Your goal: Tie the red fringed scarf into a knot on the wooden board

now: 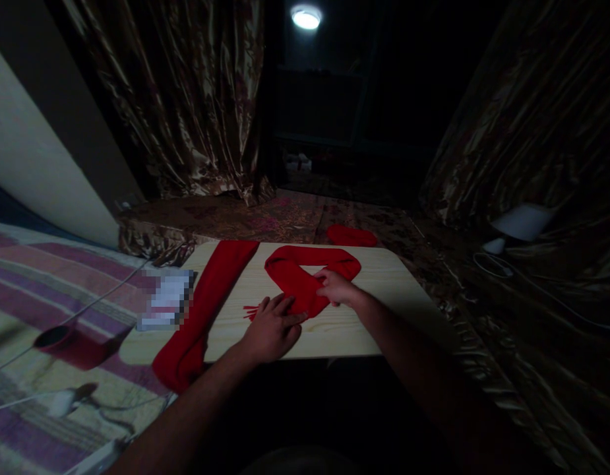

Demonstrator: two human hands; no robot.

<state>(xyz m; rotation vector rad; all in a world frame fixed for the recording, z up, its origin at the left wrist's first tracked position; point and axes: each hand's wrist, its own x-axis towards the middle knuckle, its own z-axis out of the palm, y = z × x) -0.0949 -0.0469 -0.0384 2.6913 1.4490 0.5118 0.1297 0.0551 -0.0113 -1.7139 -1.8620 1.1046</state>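
Observation:
A red scarf lies bent into a crossed loop on a pale wooden tabletop, its fringe sticking out on the left. My left hand rests on the scarf's near left part, fingers stretched out and pressing flat. At the loop's right side, my right hand has its thumb and fingers pinched on the scarf near the crossing. Left of these, a long folded red cloth runs across the tabletop and hangs over its near edge.
Another red cloth lies beyond the tabletop's far edge. At left, a blurred-out flat item sits by a striped bedspread with a dark red container and cables. A white lamp stands at right. Patterned curtains hang behind.

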